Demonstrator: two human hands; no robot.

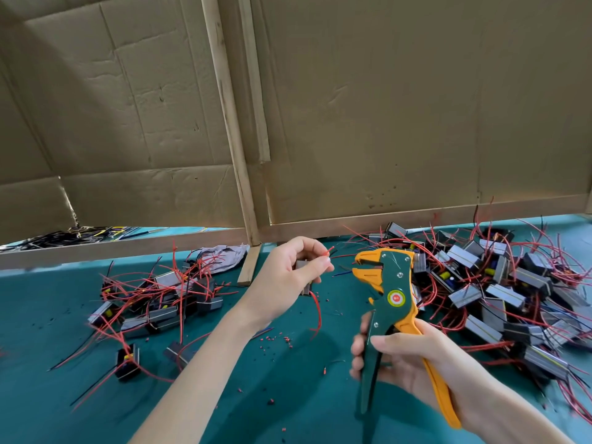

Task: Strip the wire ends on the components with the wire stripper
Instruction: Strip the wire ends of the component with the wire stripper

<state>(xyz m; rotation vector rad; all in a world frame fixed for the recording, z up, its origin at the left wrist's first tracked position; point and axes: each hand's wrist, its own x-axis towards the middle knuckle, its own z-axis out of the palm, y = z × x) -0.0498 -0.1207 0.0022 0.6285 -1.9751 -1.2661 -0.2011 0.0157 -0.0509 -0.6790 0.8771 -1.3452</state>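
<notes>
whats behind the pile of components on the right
Behind the right pile of components stands a cardboard wall on a wooden rail. Red wires rise in front of it. The table beneath the pile is covered.

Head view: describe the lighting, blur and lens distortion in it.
Head view: soft, even light, no harsh glare; the wide lens bows the wooden frame and cardboard wall; the wire stripper and left hand look sharp; the right hand shows slight motion blur at its fingers; the component pile smears toward the right edge.
</notes>
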